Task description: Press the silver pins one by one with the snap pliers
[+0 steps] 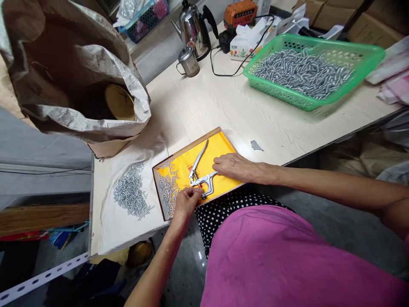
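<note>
Silver snap-fastener-type pliers (204, 180) lie over a shallow tray (186, 148) with a yellow bottom, their handles spread apart. My right hand (233, 166) is closed around the end of the lower handle. At the jaws, near a small red part, my left hand (188, 199) pinches with thumb and finger. Whatever sits between those fingertips is too small to make out. Small metal pins (168, 187) fill the left end of the tray. Beside it, a bigger heap of similar pins (130, 189) rests on a white cloth (108, 230).
A green basket (367, 53) of metal pieces stands at the back right. A large open paper sack (140, 106) rises on the left. Along the back are a kettle (193, 30), a metal cup (189, 64), a tissue box (241, 49) and an orange battery (239, 15) with a cable.
</note>
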Motion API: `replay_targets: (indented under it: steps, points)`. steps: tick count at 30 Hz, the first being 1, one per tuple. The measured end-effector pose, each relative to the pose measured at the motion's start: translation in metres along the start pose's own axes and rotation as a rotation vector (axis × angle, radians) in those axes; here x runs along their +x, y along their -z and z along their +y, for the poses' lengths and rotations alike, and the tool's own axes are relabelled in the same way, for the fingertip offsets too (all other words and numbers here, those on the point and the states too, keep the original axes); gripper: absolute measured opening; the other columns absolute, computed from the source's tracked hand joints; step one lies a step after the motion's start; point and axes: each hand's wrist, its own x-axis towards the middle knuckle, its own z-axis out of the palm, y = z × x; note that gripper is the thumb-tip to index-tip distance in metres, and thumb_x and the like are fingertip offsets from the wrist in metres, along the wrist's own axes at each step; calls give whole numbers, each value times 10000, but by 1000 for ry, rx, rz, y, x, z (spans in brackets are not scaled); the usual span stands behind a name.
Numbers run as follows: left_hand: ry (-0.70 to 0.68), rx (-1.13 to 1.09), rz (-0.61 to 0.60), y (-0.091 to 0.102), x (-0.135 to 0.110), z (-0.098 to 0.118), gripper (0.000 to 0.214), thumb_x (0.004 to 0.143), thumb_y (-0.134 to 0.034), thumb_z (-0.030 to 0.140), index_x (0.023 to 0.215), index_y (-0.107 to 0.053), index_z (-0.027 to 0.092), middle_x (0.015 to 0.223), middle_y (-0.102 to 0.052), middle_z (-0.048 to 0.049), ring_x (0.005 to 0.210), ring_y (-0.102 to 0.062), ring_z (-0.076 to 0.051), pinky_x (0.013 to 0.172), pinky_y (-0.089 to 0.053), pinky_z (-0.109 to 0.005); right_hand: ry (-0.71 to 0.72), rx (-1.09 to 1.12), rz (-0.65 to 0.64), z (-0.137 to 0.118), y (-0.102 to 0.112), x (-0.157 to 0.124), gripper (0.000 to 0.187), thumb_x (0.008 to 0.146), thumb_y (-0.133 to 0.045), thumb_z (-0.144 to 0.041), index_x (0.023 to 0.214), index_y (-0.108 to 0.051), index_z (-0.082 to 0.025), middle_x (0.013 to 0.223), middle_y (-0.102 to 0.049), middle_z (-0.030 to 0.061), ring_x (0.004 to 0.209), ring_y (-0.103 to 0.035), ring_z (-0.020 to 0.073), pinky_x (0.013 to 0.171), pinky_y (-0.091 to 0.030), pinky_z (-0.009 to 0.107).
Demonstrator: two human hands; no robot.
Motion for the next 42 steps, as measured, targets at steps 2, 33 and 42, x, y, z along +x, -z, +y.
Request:
replay_targets:
  steps: [2,33,42]
  points:
    - [16,-11,-16,0,0,0,469,635,-690,629,594,-643,163,546,-541,11,514,-400,-100,488,-249,-226,16,0,38,6,3,2,175,933,-619,-308,1023,-621,-158,1103,-641,119,906,-547,217,717,-399,339]
    - [-834,778,25,-18,39,42,527,961,-545,394,1408,-452,130,1267,-592,-157,1123,-534,-296,995,-480,-471,-89,-149,-64,4,21,4,505,822,-741,-477,1140,-612,-106,1094,-630,151,975,-531,276,822,-450,383]
    - [-775,759,108,-28,31,37,198,981,-534,317,1062,-644,175,951,-639,-86,924,-537,-251,843,-481,-386,-3,-166,-60,1,-2,8,227,998,-431,-148,956,-652,-112,912,-650,119,883,-557,219,738,-398,340]
